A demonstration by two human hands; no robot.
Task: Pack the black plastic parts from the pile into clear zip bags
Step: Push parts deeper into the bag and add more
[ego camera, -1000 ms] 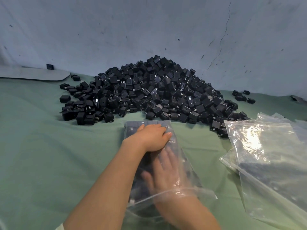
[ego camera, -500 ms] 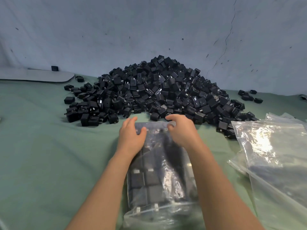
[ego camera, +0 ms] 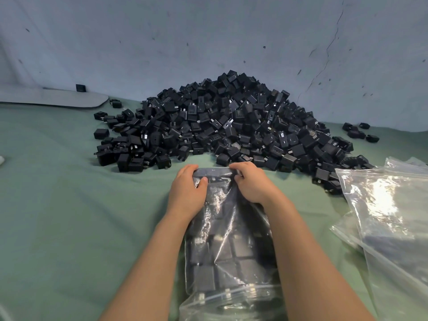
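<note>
You have the clear zip bag [ego camera: 231, 239], already filled with rows of small black plastic parts, lying flat on the green cloth-covered table [ego camera: 58, 216] just in front of the big pile of loose black parts [ego camera: 227, 126]. Your left hand [ego camera: 187, 188] and right hand [ego camera: 251, 183] both grip its far edge, fingers curled over it and thumbs on top. You look to be squaring the load. The next move likely calls for pressing the near-end zip strip closed without shifting the rows. Spare clear bags [ego camera: 389, 216] wait at your right. No brand, label or writing is legible anywhere.
</note>
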